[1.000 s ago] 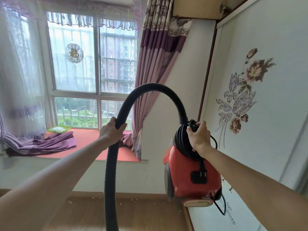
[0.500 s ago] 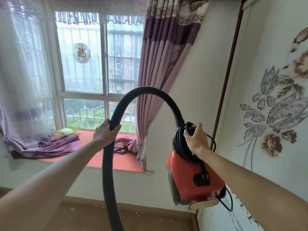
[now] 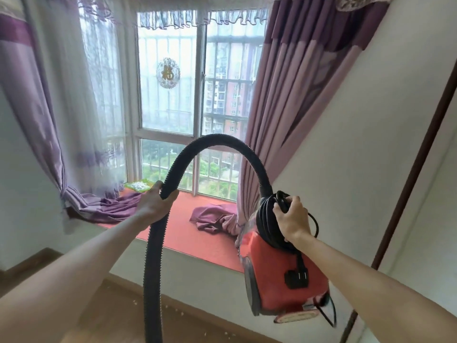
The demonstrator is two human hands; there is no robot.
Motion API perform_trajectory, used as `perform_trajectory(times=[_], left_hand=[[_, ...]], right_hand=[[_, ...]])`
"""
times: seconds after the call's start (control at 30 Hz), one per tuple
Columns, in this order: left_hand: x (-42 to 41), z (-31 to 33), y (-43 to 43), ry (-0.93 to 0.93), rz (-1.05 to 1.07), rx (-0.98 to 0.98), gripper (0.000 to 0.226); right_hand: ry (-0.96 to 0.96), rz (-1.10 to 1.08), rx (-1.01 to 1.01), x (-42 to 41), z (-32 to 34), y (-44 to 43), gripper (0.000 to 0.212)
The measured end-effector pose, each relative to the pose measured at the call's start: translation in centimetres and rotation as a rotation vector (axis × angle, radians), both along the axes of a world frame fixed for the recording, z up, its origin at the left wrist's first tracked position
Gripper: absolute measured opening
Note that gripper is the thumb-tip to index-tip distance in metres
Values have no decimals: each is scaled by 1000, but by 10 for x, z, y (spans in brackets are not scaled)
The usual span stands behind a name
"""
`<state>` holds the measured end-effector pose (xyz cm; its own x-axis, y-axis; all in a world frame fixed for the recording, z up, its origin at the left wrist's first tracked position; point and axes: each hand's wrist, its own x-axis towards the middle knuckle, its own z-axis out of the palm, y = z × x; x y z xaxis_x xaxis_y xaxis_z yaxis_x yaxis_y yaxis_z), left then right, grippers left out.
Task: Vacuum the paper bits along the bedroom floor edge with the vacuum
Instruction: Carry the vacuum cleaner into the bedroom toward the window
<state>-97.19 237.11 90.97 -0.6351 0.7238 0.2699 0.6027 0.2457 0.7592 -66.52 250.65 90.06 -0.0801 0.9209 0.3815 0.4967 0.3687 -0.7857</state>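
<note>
A red vacuum hangs in the air at the right, carried by my right hand, which grips its top handle where the black cord is wound. Its black ribbed hose arches up and over to the left, then drops past the bottom edge. My left hand grips the hose on its left side. Small pale paper bits lie scattered on the wooden floor along the skirting board below the window seat. The hose's nozzle end is out of view.
A bay window seat with a red mat runs across the middle, with purple curtains bunched on it at both ends. A green tray sits at its back left. A white wardrobe door with a dark frame stands at the right.
The view has swung left and the window has drawn nearer. Both hands keep their hold, and the vacuum and hose have shifted slightly right in the view.
</note>
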Motion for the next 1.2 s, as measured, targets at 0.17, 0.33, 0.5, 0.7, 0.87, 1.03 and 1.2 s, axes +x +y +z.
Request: perform_trajectory(times=[0.17,0.33,0.5,0.7,0.87,1.03,1.2], left_hand=[[-59,-5,32,-27,91,1,40],[-131,-10,50,-44,213,-5,45],[-176,-16,42,-53,310,-38,44],[-241,-26,3,-36,507,-46,44],[-288,-46,-46,-57,668,-73,28],[-334,-66,-96,-75,861,-80,24],[-355,-81,-131,-111,1029,-101,29]], right_hand=[[-45,78,-6,-78,-6,46,24],[-91,182,20,-167,0,83,23],[-110,259,18,-233,4,97,26],[-115,445,17,-330,-1,98,30],[-136,642,4,-421,-24,87,22],[-134,845,-20,-517,-53,68,22],[-172,992,-57,-601,-74,41,25]])
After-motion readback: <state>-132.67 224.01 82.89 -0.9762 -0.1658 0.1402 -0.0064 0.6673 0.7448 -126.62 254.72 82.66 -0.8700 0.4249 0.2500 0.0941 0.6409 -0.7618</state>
